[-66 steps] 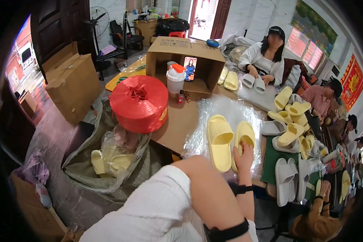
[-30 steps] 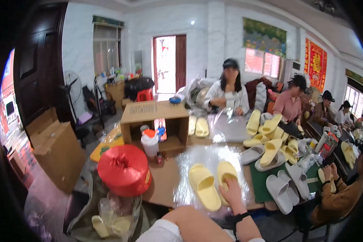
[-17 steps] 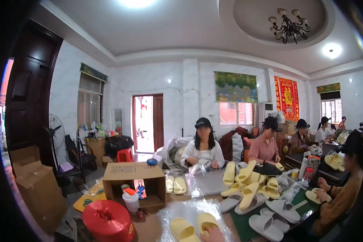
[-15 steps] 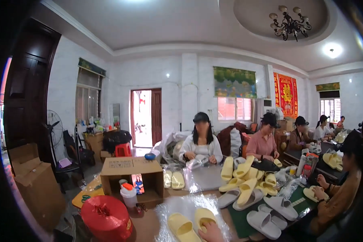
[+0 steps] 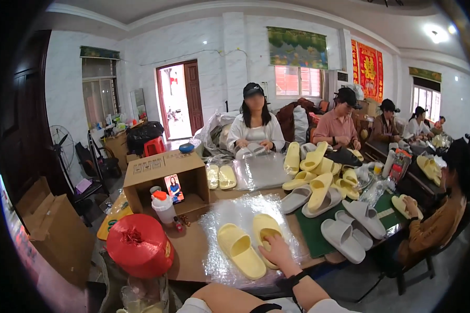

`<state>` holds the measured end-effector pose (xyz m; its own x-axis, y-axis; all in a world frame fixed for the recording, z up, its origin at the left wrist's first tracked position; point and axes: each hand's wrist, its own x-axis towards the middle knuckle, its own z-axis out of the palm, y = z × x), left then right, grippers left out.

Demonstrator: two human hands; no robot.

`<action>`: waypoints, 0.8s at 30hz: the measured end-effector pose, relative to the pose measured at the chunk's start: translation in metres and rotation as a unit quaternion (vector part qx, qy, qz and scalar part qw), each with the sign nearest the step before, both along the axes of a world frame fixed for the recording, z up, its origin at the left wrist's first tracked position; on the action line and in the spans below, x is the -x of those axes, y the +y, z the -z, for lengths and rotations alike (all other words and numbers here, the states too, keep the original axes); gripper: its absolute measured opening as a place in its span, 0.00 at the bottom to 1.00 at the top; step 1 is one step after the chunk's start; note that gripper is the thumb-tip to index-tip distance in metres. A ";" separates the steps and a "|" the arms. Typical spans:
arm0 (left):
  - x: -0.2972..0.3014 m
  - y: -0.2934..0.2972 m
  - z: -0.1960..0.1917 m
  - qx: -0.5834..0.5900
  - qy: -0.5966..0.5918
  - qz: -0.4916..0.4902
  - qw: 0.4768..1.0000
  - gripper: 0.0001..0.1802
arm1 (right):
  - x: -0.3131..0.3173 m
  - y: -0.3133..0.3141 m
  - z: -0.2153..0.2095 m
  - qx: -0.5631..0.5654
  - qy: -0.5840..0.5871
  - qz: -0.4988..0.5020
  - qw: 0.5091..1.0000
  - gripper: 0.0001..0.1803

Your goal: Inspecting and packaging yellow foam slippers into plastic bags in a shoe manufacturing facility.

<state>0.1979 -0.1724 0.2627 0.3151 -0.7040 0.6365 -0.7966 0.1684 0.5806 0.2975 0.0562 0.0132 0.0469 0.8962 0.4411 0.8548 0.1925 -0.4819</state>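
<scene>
A pair of yellow slippers lies on clear plastic film (image 5: 209, 235) on the table in front of me. My right hand (image 5: 278, 251) grips the right-hand yellow slipper (image 5: 267, 225), its fingertips at the foot opening below the strap. Left of it and tilted a little is the other yellow slipper (image 5: 240, 250), which no hand touches. At the lower edge a bare forearm with a white sleeve reaches across, but my left hand itself is out of the picture.
A cardboard box (image 5: 141, 180) holding a phone (image 5: 174, 189), a white bottle (image 5: 164, 208) and a round red package (image 5: 140, 245) stand at left. Grey slippers (image 5: 342, 240) and piled yellow slippers (image 5: 319, 190) lie at right. Several people work around the tables.
The view has tilted down, so the table sits higher and my right forearm now shows. My right hand stays at the right-hand yellow slipper.
</scene>
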 end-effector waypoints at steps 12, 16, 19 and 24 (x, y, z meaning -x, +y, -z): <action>0.000 -0.005 0.009 0.122 0.002 0.075 0.990 0.25 | 0.006 -0.001 0.004 -0.026 0.000 0.014 1.000 0.24; 0.010 -0.017 0.017 0.157 0.033 0.115 0.980 0.25 | 0.011 0.008 0.005 -0.045 0.001 0.015 0.999 0.24; 0.006 -0.027 0.025 0.170 0.028 0.121 0.978 0.25 | 0.007 0.009 0.004 -0.029 0.055 -0.009 0.998 0.24; 0.004 -0.001 0.024 0.127 -0.031 0.041 0.991 0.25 | 0.002 0.000 -0.002 -0.064 0.036 -0.004 0.997 0.23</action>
